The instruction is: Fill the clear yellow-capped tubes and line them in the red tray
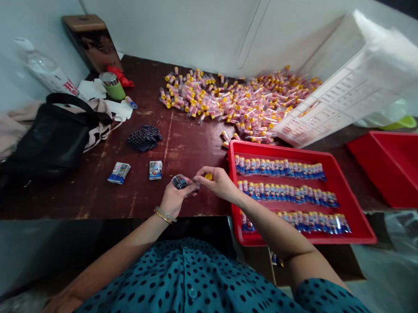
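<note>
Near the table's front edge my two hands meet. My left hand is closed around a small dark printed packet with a shiny clear film. My right hand pinches a small yellow-capped tube; only its cap shows clearly, and the rest is hidden by the fingers. The fingertips of both hands touch or nearly touch at the packet. Two small blue-and-white packets, one close to my left hand and one farther left, lie flat on the brown table.
Wrapped yellow-capped tubes form a heap at the back, beside a tilted white crate. At right, a red tray holds rows of filled packets. A dark cloth, black bag, green tin and bottle are at left.
</note>
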Motion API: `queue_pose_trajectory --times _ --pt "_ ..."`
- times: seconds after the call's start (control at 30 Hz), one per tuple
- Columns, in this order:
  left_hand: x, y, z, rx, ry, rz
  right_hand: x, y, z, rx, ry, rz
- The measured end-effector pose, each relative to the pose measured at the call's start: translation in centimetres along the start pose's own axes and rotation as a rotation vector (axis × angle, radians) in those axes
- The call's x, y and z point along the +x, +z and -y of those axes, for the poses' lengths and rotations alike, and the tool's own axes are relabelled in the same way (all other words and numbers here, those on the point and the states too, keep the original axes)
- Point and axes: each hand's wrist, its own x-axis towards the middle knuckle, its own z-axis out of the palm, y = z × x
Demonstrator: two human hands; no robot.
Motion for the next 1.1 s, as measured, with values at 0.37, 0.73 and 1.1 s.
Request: queue_pose_trajectory --times 0.37,0.73,1.1 --pt "-0.5 -1.9 0.8 0.249 -0.027 0.111 -1.6 0.0 -0.2 0.049 0.108 -0.060" --pt "-0.2 -1.2 0.3 0.365 0.069 0.133 -2.9 0.9 -1.2 0.204 0.093 0.109" --pt "4.3 -4.3 -4.6 0.855 0.076 0.499 -2.0 1.2 -1.7 -0.130 -0.082 -0.016"
